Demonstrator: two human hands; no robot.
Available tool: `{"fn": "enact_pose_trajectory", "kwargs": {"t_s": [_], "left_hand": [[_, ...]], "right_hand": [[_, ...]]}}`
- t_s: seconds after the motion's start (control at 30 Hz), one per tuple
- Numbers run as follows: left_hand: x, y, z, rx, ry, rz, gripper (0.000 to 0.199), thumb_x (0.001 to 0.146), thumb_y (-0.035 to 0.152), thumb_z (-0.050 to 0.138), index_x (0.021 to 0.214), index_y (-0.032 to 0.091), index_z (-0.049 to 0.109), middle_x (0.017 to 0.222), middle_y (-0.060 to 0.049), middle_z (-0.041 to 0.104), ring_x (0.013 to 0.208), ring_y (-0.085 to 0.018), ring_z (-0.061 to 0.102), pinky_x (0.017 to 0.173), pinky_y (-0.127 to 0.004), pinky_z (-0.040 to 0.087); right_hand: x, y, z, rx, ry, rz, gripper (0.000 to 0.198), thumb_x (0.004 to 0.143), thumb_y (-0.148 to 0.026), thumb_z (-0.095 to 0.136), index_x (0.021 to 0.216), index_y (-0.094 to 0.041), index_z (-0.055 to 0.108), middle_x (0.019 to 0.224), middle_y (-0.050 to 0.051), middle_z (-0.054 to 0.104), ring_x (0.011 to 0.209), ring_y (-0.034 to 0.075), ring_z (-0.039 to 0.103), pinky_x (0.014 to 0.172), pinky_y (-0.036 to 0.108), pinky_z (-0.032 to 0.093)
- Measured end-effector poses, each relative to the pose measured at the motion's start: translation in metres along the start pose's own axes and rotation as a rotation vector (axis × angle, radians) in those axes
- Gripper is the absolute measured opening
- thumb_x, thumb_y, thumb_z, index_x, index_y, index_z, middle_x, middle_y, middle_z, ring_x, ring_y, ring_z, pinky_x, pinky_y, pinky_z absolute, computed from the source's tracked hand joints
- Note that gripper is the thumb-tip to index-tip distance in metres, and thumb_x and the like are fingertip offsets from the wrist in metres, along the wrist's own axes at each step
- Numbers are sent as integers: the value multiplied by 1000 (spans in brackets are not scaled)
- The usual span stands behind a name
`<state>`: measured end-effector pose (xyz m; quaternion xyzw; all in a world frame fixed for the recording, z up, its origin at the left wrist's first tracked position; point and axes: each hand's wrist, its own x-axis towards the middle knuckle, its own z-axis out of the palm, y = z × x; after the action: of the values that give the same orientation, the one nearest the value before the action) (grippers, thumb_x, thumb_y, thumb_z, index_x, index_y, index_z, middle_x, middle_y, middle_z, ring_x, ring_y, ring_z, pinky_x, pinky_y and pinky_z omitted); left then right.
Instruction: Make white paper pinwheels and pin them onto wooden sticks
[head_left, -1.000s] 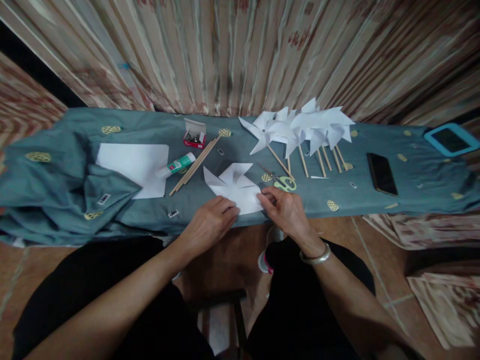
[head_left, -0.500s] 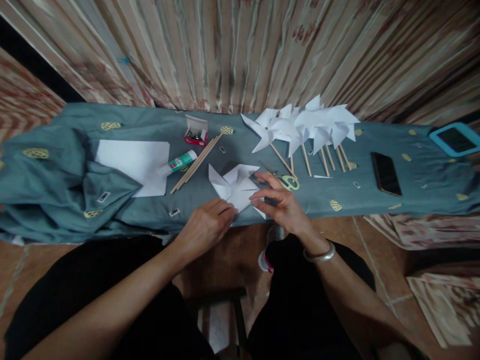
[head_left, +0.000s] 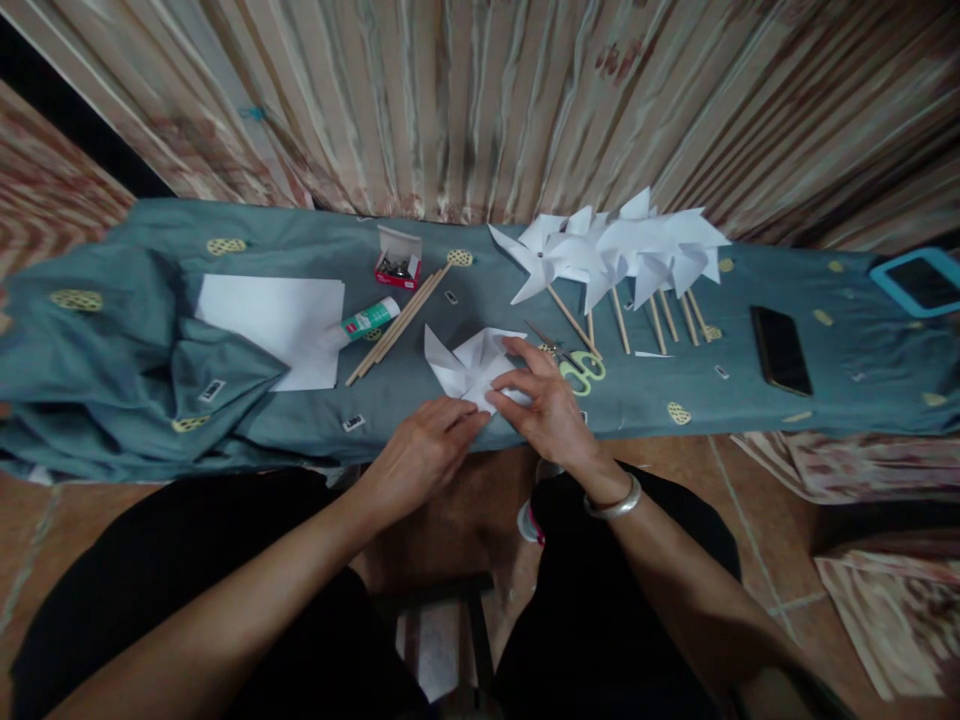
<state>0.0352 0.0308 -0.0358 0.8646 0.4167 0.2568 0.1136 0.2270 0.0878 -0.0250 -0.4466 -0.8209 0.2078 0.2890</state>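
A white paper pinwheel (head_left: 474, 360) without a stick lies near the front edge of the cloth-covered table. My left hand (head_left: 427, 445) pinches its near edge, thumb and fingers together. My right hand (head_left: 546, 405), with a bangle on the wrist, is bent over the right side of the pinwheel, its fingers pressing a paper flap toward the middle. The fingers cover part of the folds there. Just right of that hand lie scissors (head_left: 581, 370) with pale green handles.
Finished pinwheels (head_left: 637, 250) on sticks lie at the back right. To the left are loose wooden sticks (head_left: 397, 330), a glue stick (head_left: 371, 318), a red box (head_left: 397, 265) of small metal pieces and white paper sheets (head_left: 266, 320). A phone (head_left: 780, 348) and a blue-framed device (head_left: 919, 282) lie right.
My right hand has moved left and inward over the pinwheel, bringing the right flap toward the centre. My left hand stays at the near edge. The scissors show more fully.
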Motion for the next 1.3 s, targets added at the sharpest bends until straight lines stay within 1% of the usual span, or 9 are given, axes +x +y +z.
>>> {"fn": "enact_pose_trajectory", "kwargs": {"t_s": [0.17,0.37,0.53,0.6,0.7,0.83,1.03,1.3], "left_hand": [[1,-2,2,-79,-27,-52,26,91,13,48,114,16,60,104,-10,64,97,-22,60,85,-39,53],[2,-4,2,-162,-39,-85,25,91,14,50,113,13,61,104,-10,64,99,-21,59,88,-37,52],[4,-5,1,-221,-62,-116,27,89,13,51,114,17,62,105,-8,64,101,-20,60,90,-35,52],[5,-5,0,-229,-61,-118,27,88,13,51,113,17,63,105,-8,64,101,-20,60,90,-35,52],[7,-5,0,-228,-56,-116,26,88,12,51,111,15,64,103,-9,65,99,-21,61,89,-36,53],[8,-4,0,-220,-50,-100,27,88,12,49,110,11,65,101,-11,65,97,-21,61,86,-37,54],[10,-3,-3,-222,-73,-120,27,87,12,49,109,13,66,101,-10,66,97,-21,62,86,-35,54],[13,-3,-4,-228,-85,-149,28,85,10,50,107,14,67,100,-9,67,97,-21,63,87,-34,53]], "right_hand": [[-2,2,2,-34,10,13,11,86,-30,61,89,-22,69,138,9,52,126,27,50,109,50,38],[-3,0,1,-52,20,-7,12,86,-28,61,90,-20,69,136,10,53,125,27,51,108,48,40],[-4,-2,0,-75,-6,-38,17,90,-28,55,94,-21,70,138,10,50,127,26,48,106,48,42],[-5,-3,0,-94,-18,-50,20,91,-28,52,97,-21,70,139,10,49,128,26,46,107,48,42],[-6,-3,1,-121,-30,-64,24,92,-26,49,102,-20,70,143,10,47,130,26,44,108,47,41],[-6,-3,3,-138,-16,-95,25,93,-24,47,102,-20,69,145,8,45,130,27,43,108,50,40],[-7,-2,4,-213,-35,-141,25,92,-21,48,105,-18,69,146,12,42,132,29,40,106,48,40],[-6,-2,5,-240,-68,-140,25,92,-20,48,106,-18,68,148,13,40,132,31,39,104,49,39]]}}
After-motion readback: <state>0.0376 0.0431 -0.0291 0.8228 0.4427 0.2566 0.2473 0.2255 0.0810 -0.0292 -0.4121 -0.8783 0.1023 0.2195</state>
